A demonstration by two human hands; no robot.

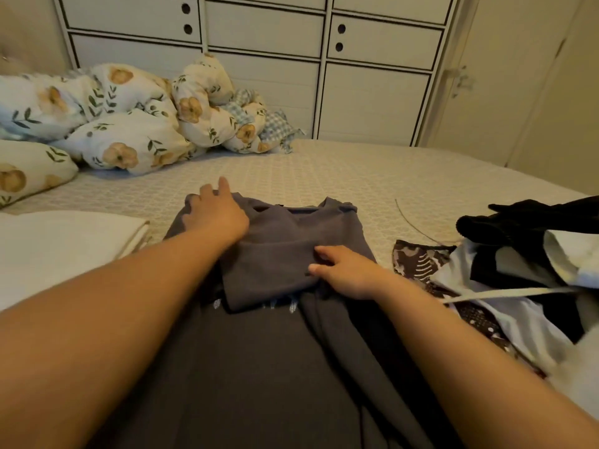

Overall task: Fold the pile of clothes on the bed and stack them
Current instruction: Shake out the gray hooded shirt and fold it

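A dark grey garment (275, 351) lies spread on the bed in front of me, its far part folded back toward me. My left hand (215, 212) rests flat on the garment's far left corner, fingers spread. My right hand (343, 270) pinches the edge of the folded-back flap near the garment's middle right. A pile of unfolded clothes (518, 270), black, pale blue and brown patterned, lies to the right. A folded white cloth (64, 244) sits to the left.
A bunched floral duvet (129, 118) and a pillow (29, 173) lie at the bed's far left. White drawers and cupboards (265, 43) stand behind the bed. A thin cord (411, 222) lies on the patterned bedcover (356, 176) near the pile.
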